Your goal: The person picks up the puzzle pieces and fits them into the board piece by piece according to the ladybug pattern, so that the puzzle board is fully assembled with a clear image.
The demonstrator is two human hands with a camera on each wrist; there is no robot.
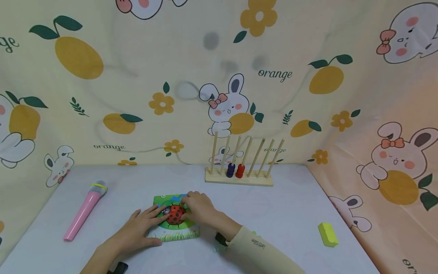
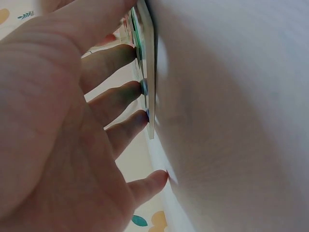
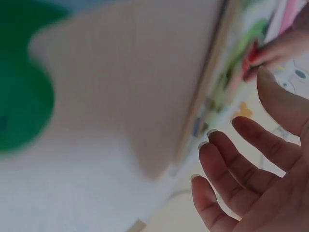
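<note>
A flat square ladybug puzzle board (image 1: 183,235) lies on the white table, showing a red ladybug (image 1: 176,215) on green. My left hand (image 1: 138,229) rests its spread fingertips on the board's left part; in the left wrist view, extended fingers touch the face of the board (image 2: 148,63). Over the board's upper right side is my right hand (image 1: 200,207), its fingers bent loosely near the ladybug. In the right wrist view, the right hand (image 3: 256,179) has its thumb and fingers apart, with nothing visible between them, beside the board's edge (image 3: 205,82).
A pink toy microphone (image 1: 83,213) lies at the left. Behind stands a wooden peg rack (image 1: 239,179) with blue and red beads. A yellow-green block (image 1: 327,234) sits at the right. Partly under the right sleeve (image 1: 263,251) is a green piece (image 1: 256,233), blurred in the right wrist view.
</note>
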